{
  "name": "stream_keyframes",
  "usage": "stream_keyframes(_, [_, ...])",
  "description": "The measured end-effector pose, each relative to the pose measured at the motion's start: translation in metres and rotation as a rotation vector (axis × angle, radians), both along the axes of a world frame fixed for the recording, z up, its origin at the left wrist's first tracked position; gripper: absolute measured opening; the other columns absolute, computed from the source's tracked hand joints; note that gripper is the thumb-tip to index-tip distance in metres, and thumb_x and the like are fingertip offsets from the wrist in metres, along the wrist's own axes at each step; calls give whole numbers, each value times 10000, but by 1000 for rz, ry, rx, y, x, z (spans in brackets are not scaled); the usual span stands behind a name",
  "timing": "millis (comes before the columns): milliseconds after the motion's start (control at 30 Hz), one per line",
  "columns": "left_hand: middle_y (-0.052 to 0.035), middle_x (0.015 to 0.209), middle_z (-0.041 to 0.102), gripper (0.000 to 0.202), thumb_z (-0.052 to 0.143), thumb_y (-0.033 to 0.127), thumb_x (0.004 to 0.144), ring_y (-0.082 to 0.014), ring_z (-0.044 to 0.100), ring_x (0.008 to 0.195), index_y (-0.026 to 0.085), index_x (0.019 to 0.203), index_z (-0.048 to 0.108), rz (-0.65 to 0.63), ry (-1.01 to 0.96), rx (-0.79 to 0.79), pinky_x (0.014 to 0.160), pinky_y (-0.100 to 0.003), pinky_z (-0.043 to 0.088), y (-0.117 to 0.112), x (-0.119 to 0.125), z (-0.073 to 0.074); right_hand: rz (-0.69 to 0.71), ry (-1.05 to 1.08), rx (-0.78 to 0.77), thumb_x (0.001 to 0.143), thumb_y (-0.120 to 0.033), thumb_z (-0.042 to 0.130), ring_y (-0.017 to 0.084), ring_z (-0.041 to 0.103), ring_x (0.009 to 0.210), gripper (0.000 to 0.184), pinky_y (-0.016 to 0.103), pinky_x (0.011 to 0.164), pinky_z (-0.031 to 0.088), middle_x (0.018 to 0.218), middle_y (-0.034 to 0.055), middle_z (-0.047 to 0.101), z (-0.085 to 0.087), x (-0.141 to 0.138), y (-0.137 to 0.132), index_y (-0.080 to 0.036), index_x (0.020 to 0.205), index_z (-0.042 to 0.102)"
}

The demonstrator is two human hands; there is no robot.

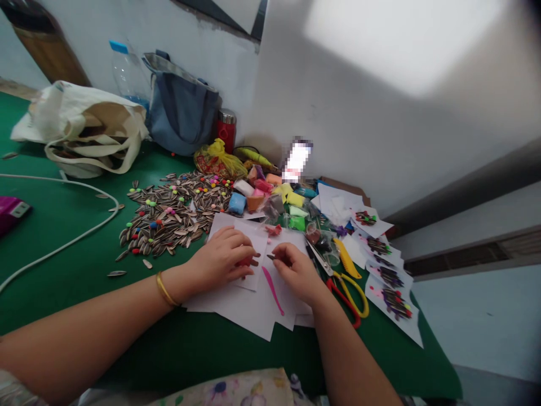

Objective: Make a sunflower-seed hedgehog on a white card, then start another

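A dark sunflower seed sits pinched between the thumb and fingers of the right hand, just above a stack of white paper. The left hand, a gold bangle at its wrist, lies over the same stack with fingers loosely bent; a red shape shows beneath them, though whether they grip it cannot be told. A pink modeling tool lies on the stack between the hands. Left of the stack spreads a heap of seeds dotted with bright bits; behind it are colored clay packets. To the stack's right, on the green counter, are scissors and a yellow cutter, and farther right, sheets bearing seed arrangements. Well behind the stack stand a blue bag and a red flask.
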State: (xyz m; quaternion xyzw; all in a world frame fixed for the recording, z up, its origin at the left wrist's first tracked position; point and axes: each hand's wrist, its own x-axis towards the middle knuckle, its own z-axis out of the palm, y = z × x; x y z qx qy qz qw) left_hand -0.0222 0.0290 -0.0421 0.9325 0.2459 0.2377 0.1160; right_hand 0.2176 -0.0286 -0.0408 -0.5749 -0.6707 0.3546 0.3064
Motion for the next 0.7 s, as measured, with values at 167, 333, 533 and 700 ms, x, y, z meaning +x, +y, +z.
stream_keyframes(167, [-57,986,693,156,599,337,932,-212,595,953,219,993,680,26,-123,50,870,-380,411,-10,4,3,96,415,-196,847,-273,598,129,561,716,87,262,680,481,812,-23,583,5,-19,-7,-224,901,549])
stream_keyframes(333, [-44,947,718,142,566,278,945,-198,613,919,226,921,697,3,-151,105,841,-374,398,-15,4,4,93,468,-245,849,-336,621,129,569,680,137,278,674,496,766,-19,603,6,-26,-9,-216,859,556])
stream_keyframes(533, [-43,905,703,130,553,240,950,-191,617,917,207,911,672,-1,-215,-5,831,-356,400,-17,4,9,56,517,-174,771,-350,720,145,598,757,214,286,718,510,835,-8,626,5,-27,-8,-232,901,597])
stream_keyframes(700, [-44,897,669,170,513,233,955,-200,570,902,200,842,636,-31,-152,-48,846,-368,389,-18,5,13,40,444,-81,798,-336,673,142,573,727,149,278,691,487,804,-7,604,4,-29,-8,-225,858,595])
